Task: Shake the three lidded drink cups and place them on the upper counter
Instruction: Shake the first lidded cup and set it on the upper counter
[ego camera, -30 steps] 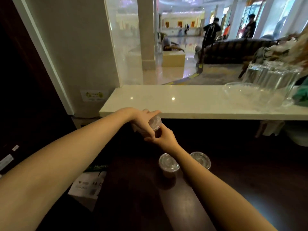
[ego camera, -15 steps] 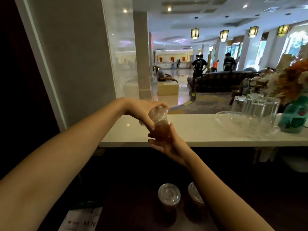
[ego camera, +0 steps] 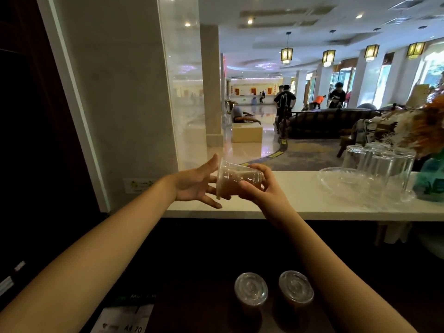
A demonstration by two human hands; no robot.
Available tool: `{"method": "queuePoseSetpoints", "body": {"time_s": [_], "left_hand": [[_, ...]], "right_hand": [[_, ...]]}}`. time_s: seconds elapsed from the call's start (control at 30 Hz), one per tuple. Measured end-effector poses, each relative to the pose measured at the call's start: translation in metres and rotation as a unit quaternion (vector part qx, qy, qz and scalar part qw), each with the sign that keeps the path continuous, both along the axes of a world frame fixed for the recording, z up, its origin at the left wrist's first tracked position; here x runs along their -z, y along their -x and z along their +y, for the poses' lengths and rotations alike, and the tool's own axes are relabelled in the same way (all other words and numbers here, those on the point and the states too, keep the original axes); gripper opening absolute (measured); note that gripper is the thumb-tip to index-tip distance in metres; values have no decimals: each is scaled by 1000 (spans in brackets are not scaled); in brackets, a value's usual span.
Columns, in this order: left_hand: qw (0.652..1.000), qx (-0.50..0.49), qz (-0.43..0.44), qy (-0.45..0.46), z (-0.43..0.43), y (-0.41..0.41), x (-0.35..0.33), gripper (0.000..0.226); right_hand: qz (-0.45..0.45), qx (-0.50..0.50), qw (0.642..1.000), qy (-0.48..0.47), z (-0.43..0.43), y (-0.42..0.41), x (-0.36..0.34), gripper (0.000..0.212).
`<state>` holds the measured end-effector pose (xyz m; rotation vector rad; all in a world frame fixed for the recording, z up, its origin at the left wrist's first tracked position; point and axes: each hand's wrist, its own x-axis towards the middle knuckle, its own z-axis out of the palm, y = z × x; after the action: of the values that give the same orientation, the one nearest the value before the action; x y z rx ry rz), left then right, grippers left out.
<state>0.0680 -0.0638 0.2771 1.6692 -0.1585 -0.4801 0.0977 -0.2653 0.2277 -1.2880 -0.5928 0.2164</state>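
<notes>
The first lidded cup [ego camera: 236, 179] has tipped from upright onto its side: right hand [ego camera: 263, 188] grips its base, left hand [ego camera: 195, 185] spreads against the lid, so shaking is underway.

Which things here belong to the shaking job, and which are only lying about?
For the job: tilted cup in right hand; left hand; two lidded cups below; upper counter.

Lying about: upturned glasses, clear bowl, printed paper.

I see one lidded cup [ego camera: 236, 180] on its side between both hands, left hand [ego camera: 195, 186] splayed on lid, right hand [ego camera: 260, 188] gripping base, above surface [ego camera: 276, 200] near edge; two cups [ego camera: 251, 290] below.
</notes>
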Motion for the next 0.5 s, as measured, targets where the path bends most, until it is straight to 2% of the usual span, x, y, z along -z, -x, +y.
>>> {"method": "queuePoseSetpoints", "body": {"time_s": [0.07, 0.17, 0.23, 0.33, 0.43, 0.5], "left_hand": [[999, -25, 11, 24, -6, 0, 7, 108], [995, -78, -18, 59, -20, 1, 14, 77], [991, -105, -54, 65, -25, 1, 19, 83], [982, -130, -131, 35, -32, 3, 24, 79], [966, -143, -211, -44, -37, 6, 26, 68], [946, -150, -267, -109, -38, 6, 30, 66]], "right_hand": [[-63, 10, 997, 47, -3, 0, -6, 48], [-101, -1, 992, 79, -7, -4, -10, 52], [-63, -25, 995, 73, -9, -9, -9, 55], [51, -66, 996, 38, -10, -15, -11, 43], [86, -71, 982, 153, -7, -15, -17, 61], [83, -51, 974, 204, -4, -15, -21, 61]]}}
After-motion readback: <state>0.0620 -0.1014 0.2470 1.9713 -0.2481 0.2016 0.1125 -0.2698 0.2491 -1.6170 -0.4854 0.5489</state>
